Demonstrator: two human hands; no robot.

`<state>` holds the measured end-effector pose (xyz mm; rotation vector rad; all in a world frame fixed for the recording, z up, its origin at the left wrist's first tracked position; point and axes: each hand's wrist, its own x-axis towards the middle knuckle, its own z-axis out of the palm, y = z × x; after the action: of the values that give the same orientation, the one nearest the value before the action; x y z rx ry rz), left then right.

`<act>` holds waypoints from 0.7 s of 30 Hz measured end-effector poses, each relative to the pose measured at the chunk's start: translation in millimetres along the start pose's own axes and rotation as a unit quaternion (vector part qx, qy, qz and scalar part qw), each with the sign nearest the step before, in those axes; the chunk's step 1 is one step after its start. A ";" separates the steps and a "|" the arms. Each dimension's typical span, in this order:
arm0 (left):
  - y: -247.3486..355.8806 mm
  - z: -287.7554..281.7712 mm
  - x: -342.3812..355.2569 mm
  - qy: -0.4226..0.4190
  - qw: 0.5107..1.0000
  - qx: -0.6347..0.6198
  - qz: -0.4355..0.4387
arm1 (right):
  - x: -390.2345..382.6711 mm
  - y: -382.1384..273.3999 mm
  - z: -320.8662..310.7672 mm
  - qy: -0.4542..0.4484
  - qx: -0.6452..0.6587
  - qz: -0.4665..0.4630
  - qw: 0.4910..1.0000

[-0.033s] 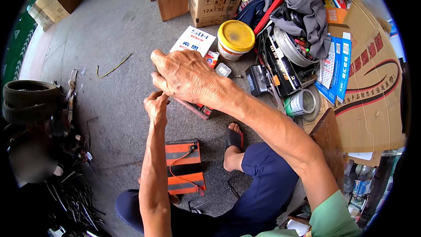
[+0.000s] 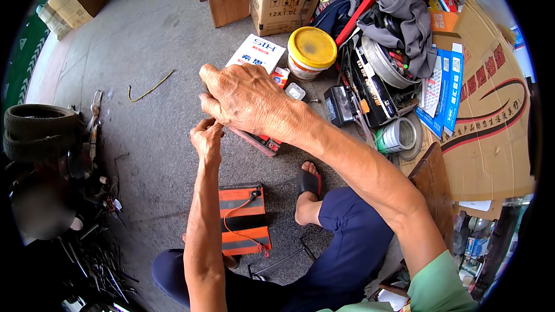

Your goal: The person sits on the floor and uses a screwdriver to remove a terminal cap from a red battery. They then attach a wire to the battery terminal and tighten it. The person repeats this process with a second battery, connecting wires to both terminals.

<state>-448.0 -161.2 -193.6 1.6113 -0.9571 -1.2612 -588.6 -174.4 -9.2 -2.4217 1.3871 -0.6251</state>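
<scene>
Floor [image 2: 156,127] first, please: what kind, and what are the biggest things on it?

"Grey and rough. At the far right stands a printed cardboard sheet [image 2: 491,104], brown with red and black markings. Toward the top, a cardboard carton [image 2: 283,14] stands just beside a low wooden stool [image 2: 228,8]."

"And in the middle sizes?"

"A bucket [image 2: 306,63] with a yellow lid sits below the carton. Nearer the person, by the left forearm, lies an orange-and-black case [image 2: 243,219] with an orange cord looped across it."

"What comes after those?"

"The right hand [image 2: 245,95], back upward, fingers curled in. The left hand [image 2: 206,138] is just below it, fingers bent, and the two meet at the fingertips."

"Holding something?"

"I cannot tell; the right hand's own bulk hides whatever may be pinched there."

"What is nearest to them?"

"A red-edged block [image 2: 254,141] on the floor, partly covered from view by the right hand and farther out than the orange-and-black case."

"And the smallest?"

"An open green tin [image 2: 399,136] at the right, then a thin yellowish cord [image 2: 151,89] lying curved at the left."
</scene>
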 end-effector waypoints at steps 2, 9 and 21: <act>0.6 2.0 -0.9 0.024 0.998 0.015 0.048 | 0.8 -3.3 -3.1 0.007 0.007 -0.004 1.000; 16.9 -5.6 -26.2 0.068 0.959 0.180 0.206 | 2.5 -34.7 -10.3 0.028 0.013 -0.022 0.999; 28.8 -45.6 -27.0 0.098 0.952 0.128 0.262 | 17.6 2.9 14.0 -0.240 0.084 0.127 0.959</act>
<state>-410.5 -138.6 -152.1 1.4974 -1.3483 -0.6217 -576.0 -190.7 -18.6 -2.0304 1.3350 -0.0762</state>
